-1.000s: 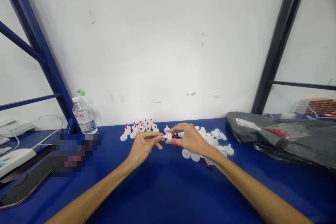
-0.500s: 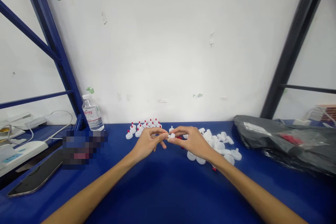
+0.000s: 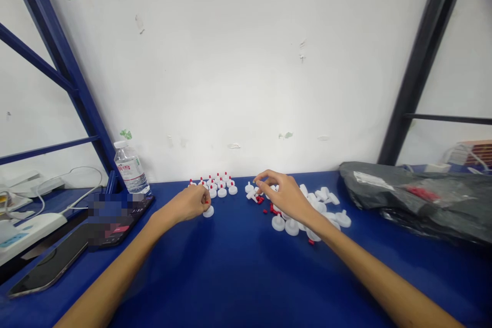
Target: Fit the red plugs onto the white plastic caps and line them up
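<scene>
My left hand (image 3: pixel 192 202) is closed in a pinch on the red tip of a white nozzle cap (image 3: pixel 208 211), which stands upright at the table surface. Just behind it are rows of several white nozzle caps with red tips (image 3: pixel 222 192), all upright. My right hand (image 3: pixel 282 193) hovers over the near side of a loose pile, thumb and fingers apart with nothing visible between them. White nozzle caps without tips (image 3: pixel 291 226) lie in that pile at various angles. Small red tips (image 3: pixel 260 199) are scattered below and left of my right fingers.
A blue table (image 3: pixel 230 277) meets a white wall. At left are a water bottle (image 3: pixel 131 169), two phones (image 3: pixel 49 261) and a white power strip (image 3: pixel 33 230) with cables. A dark plastic bag (image 3: pixel 407 200) lies at right. Metal posts rise on both sides.
My hands have moved apart from where they met in the middle. The left carried a nozzle cap left to the rows; the right went back over the pile and opened.
</scene>
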The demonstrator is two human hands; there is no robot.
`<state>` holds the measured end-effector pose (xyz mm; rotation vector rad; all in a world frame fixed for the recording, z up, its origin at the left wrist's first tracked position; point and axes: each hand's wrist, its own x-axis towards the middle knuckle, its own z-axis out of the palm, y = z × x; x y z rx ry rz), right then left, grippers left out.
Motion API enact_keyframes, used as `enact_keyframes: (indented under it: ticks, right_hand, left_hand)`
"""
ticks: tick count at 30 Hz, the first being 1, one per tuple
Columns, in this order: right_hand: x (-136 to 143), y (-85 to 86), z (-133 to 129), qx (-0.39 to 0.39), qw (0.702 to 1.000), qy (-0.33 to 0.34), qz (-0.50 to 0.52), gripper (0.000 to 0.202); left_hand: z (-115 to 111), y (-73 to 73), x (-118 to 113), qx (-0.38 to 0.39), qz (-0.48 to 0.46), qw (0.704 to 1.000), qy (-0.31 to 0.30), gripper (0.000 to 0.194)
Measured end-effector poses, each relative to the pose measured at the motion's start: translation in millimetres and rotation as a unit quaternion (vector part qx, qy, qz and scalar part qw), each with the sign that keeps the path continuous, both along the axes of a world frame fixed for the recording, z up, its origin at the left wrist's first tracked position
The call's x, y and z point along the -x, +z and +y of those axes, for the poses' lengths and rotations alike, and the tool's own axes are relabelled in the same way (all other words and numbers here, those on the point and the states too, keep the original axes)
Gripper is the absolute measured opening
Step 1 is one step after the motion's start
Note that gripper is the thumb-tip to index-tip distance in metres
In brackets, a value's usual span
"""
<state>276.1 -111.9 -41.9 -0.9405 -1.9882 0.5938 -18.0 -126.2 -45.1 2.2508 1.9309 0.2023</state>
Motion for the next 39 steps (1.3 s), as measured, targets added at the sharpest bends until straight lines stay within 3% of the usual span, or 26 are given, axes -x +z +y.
enact_keyframes:
  ticks: [3, 6, 10, 13, 20, 26, 32, 37, 39]
  right_hand:
    - [1, 1.1, -1, 0.002, 1.0, 0.0, 0.001, 0.02]
    - [1, 2.3, -2, 0.004, 1.0, -0.002, 0.004, 0.021]
    - [0, 3.8, -2, -0.003, 1.0, -0.009, 0.003, 0.024]
    - [0, 3.5, -3, -0.006, 1.0, -0.013, -0.002, 0.024]
    - [1, 0.4, -2, -0.01, 1.0, -0.005, -0.008, 0.024]
    - [1, 0.6, -2, -0.024, 1.0, -0.009, -0.015, 0.021]
    - [2, 0.7, -2, -0.031, 0.999, -0.011, -0.014, 0.02]
    - [2, 1.1, -3, -0.029, 0.999, -0.014, -0.019, 0.02]
    - [2, 1.1, -3, -0.029, 0.999, -0.015, -0.02, 0.02]
  left_hand:
    - [-1, 3.5, 0, 0.004, 0.018, 1.0, 0.018, 0.017]
    - [-1, 16.5, 5, -0.017, 0.007, 0.999, 0.031, 0.032]
    - [8, 26.0, 25, -0.145, -0.005, 0.975, 0.165, 0.04]
    - [21, 14.2, 47, -0.15, -0.007, 0.956, 0.252, 0.043]
    - [46, -22.5, 75, -0.054, -0.089, 0.951, 0.29, 0.048]
    - [52, -27.1, 69, -0.067, -0.134, 0.949, 0.276, 0.047]
    - [34, -5.6, 48, -0.167, -0.077, 0.95, 0.252, 0.045]
    - [10, 13.5, 13, -0.129, -0.061, 0.989, 0.049, 0.047]
    - [4, 13.6, 3, -0.083, -0.044, 0.996, 0.007, 0.042]
